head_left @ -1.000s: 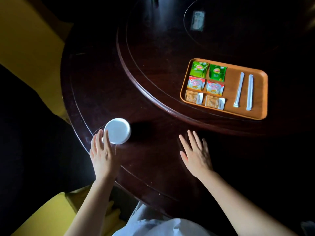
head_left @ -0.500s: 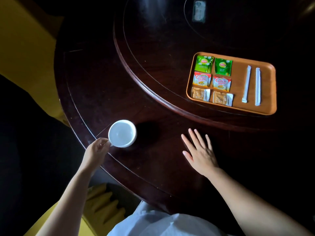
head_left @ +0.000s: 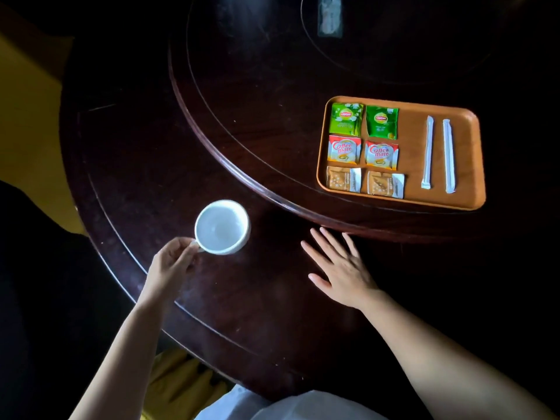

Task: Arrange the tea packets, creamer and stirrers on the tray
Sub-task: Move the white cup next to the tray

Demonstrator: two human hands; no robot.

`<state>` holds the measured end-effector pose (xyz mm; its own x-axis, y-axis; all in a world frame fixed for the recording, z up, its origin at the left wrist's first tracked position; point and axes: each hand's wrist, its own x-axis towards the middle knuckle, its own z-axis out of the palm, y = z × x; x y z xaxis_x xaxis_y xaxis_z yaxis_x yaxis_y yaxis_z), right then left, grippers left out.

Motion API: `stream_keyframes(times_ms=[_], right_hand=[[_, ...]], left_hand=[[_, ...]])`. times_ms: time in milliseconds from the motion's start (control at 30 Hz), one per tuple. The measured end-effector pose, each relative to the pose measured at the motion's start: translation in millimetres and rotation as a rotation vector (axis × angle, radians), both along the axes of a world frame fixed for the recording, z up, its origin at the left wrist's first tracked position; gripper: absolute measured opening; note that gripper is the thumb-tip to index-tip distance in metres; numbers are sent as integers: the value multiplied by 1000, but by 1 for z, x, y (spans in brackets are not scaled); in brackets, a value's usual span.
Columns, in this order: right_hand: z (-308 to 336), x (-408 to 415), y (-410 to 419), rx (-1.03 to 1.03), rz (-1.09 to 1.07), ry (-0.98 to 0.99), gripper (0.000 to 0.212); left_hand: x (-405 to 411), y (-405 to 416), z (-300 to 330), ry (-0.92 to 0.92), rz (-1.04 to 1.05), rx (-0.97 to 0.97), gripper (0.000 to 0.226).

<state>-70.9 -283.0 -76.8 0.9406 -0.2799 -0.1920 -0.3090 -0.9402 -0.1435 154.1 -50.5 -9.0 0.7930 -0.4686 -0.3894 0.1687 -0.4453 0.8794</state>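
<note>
An orange wooden tray (head_left: 409, 168) lies on the raised turntable at the right. In it, two green tea packets (head_left: 345, 119) sit in the top row, two red-and-white creamer sachets (head_left: 344, 148) below them, and two brown sugar packets (head_left: 343, 179) at the bottom. Two white wrapped stirrers (head_left: 428, 153) lie side by side to the right of the packets. My left hand (head_left: 171, 265) pinches the handle of an empty white cup (head_left: 222, 227) standing on the table. My right hand (head_left: 341, 269) rests flat and open on the table, below the tray.
The dark round wooden table (head_left: 151, 165) carries a raised turntable (head_left: 248, 122) whose rim runs just above my right hand. A small pale object (head_left: 329, 15) lies at the far back. Yellow seating (head_left: 27, 116) stands to the left and below the table edge.
My left hand went from lying open beside the cup to gripping its handle, and the cup now stands upright with its mouth showing. My right hand stayed flat. The view shifted slightly.
</note>
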Motion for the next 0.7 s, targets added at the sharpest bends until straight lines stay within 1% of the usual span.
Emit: stream_keyframes(times_ms=[67,133,267,533,700], right_hand=[[-1,0,0,19,0,-15,66],[-1,0,-1,38,-1,-29,67],[0,1,-2,55,-8,-51,68],[-2,1,-3,96,-31,-80,70],[-2,2,-2,106,-42,-78,70]], left_hand=[[11,-21,10,-12,-1,-65,22],[26,-43,21,-63,-30,-113,21],[57,-90,36,-135,-119,-154,19],[95,-174,28,-123,-300,-111,20],[108,-207,18,-52,-395,-80,23]])
